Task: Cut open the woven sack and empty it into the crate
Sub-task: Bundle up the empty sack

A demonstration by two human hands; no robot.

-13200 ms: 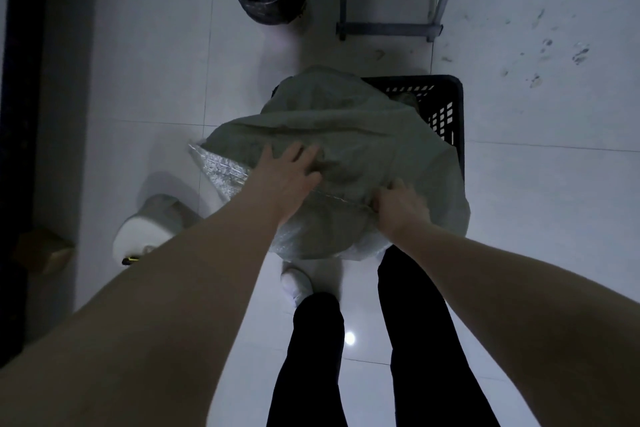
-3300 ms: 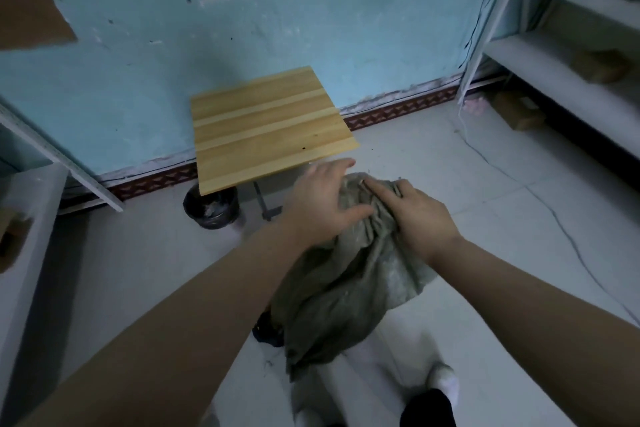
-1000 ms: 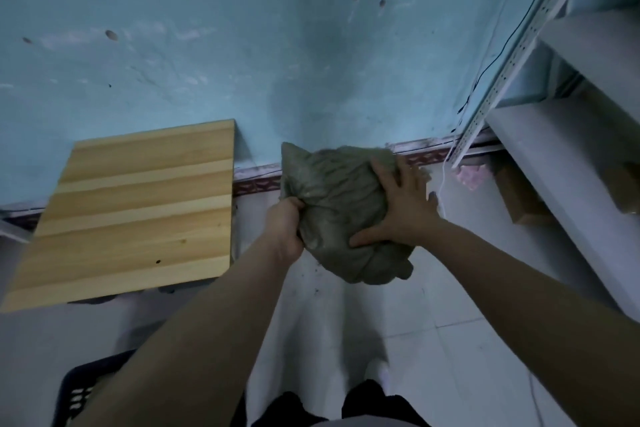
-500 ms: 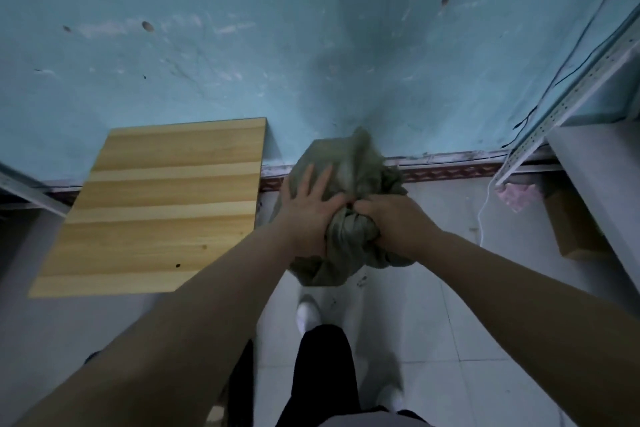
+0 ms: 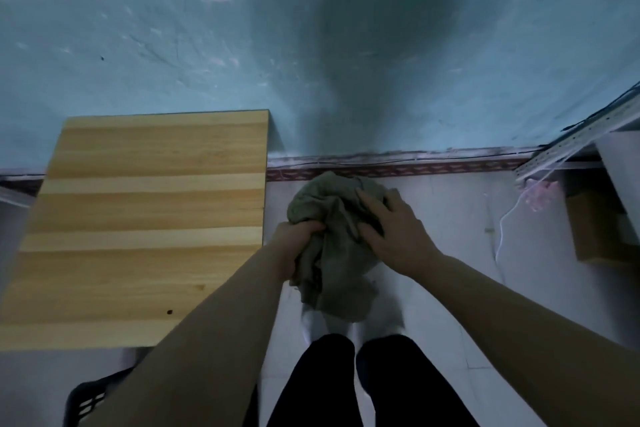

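The grey-green woven sack [image 5: 334, 274] is limp and bunched into a crumpled ball, held in the air in front of me above the floor. My left hand [image 5: 294, 241] grips its left side in a fist. My right hand [image 5: 393, 230] presses on its right side, fingers spread over the fabric. A corner of the black crate [image 5: 88, 399] shows at the bottom left, partly hidden behind my left forearm and under the table; what it holds is out of sight.
A wooden table top [image 5: 145, 225] stands at the left against the blue wall [image 5: 311, 45]. White shelving [image 5: 620, 156] and a cardboard box [image 5: 599, 229] are at the right. My legs and white shoes stand on the white tiled floor [image 5: 450, 225].
The view has tipped down a little. My left hand has closed from spread fingers into a fist on the sack; my right hand has opened over its right side. The sack stays bunched.
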